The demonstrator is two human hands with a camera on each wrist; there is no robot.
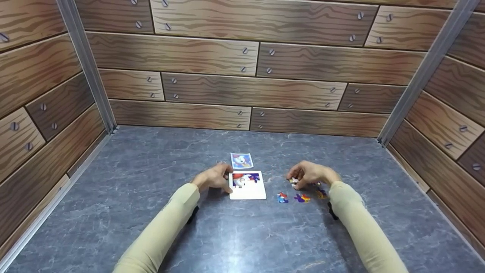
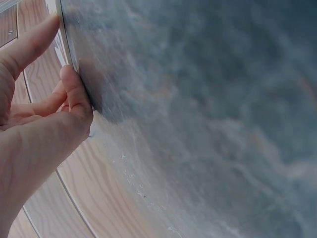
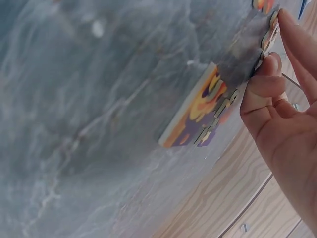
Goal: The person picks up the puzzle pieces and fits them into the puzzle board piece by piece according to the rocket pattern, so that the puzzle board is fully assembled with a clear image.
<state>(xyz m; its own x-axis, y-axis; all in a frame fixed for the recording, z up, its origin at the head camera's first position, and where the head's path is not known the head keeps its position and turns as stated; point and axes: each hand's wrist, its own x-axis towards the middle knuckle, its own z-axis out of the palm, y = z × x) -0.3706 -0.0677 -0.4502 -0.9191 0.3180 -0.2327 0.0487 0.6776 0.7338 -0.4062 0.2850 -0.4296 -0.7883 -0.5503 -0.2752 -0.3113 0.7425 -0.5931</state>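
On the head camera I'm seeing the left hand [image 1: 213, 177] bracing the left edge of a flat white square puzzle tray [image 1: 248, 194], its grip spreading along that side, probably so the tray isn't sliding. Joined red, white and purple pieces [image 1: 241, 179] are filling its upper part. A small blue picture card [image 1: 241, 160] is lying just beyond, presumably for easy viewing. The right hand [image 1: 311, 173] is pinching a small yellow-and-white puzzle piece [image 1: 293, 181]; a red-and-blue piece [image 1: 282, 197] and a purple-and-orange piece [image 1: 302, 198] are lying near it on the grey marbled surface [image 1: 170, 151], likely within easy reach.

On the left wrist camera I'm watching separated digits touching the tray's thin edge.

On the right wrist camera I'm seeing a narrowed grip holding its piece edgewise; an orange, yellow and purple piece [image 3: 198, 109] is lying beside the hand.
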